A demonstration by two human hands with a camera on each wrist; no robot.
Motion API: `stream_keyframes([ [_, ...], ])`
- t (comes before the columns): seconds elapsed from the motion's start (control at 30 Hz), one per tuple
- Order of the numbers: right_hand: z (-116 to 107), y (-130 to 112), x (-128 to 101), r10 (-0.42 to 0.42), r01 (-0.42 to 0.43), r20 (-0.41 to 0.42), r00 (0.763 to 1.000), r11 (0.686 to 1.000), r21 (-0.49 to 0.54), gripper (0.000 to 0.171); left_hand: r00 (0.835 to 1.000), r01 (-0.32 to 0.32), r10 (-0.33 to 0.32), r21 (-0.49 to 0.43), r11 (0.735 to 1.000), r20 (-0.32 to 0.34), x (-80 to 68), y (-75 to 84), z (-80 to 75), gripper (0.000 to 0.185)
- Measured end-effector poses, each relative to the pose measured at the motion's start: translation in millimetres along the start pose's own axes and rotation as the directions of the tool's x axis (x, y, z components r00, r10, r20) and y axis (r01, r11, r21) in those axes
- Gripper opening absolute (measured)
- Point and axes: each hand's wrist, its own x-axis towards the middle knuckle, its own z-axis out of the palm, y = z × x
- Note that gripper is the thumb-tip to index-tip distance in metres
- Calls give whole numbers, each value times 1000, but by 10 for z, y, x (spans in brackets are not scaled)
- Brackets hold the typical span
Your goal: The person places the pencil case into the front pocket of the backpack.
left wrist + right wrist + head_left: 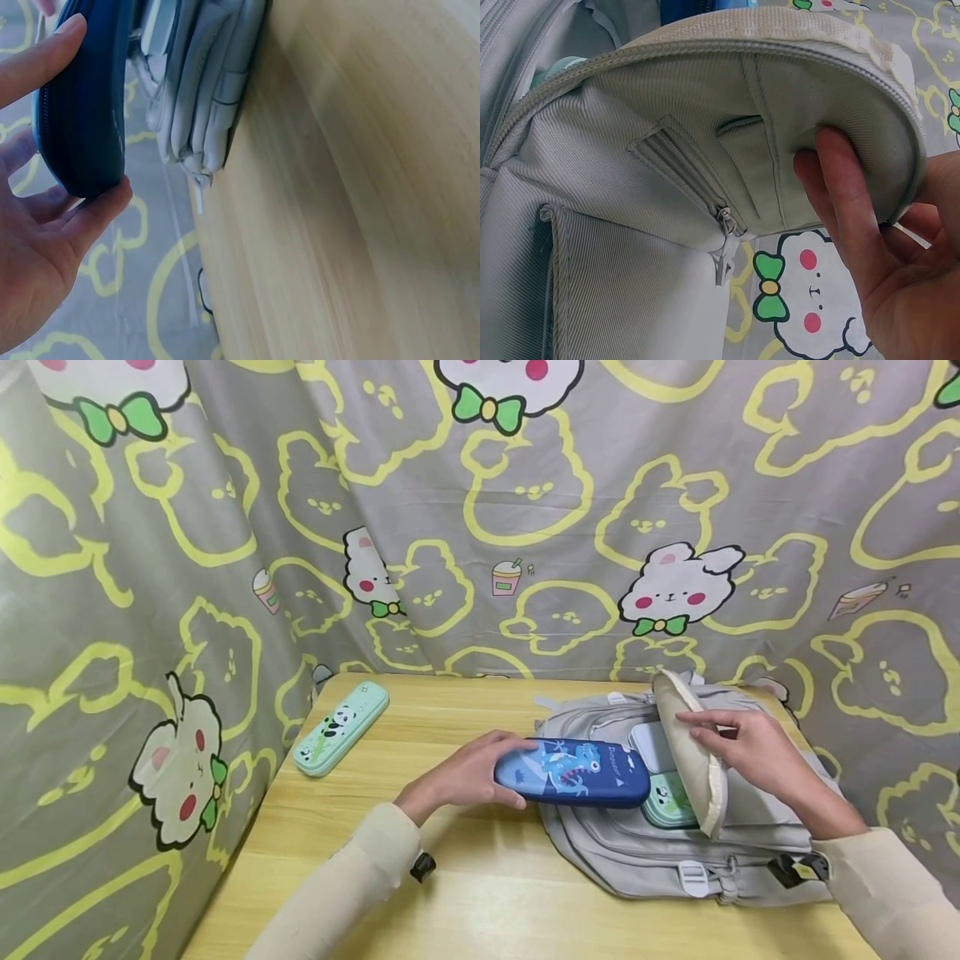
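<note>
A mint panda case (341, 728) lies at the table's (465, 893) far left corner. The left hand (468, 770) grips, fingers against thumb, the left end of a blue dinosaur case (577, 772) over the left side of a grey backpack (660, 849), towards the table's right edge. Inside shows a green panda case (669, 800). The right hand (742, 745) pinches the raised cream flap (696, 774).
</note>
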Motion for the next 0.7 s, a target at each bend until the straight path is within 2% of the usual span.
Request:
stream_keyframes([
  [0.27,-13,-16,10,-7,7,-2,1000,1000,10,30,1000,-22,22,44,999,7,31,30,63,91],
  [0.7,-8,2,-3,17,-17,7,1000,1000,3,30,1000,-14,13,50,999,23,59,153,187,90],
])
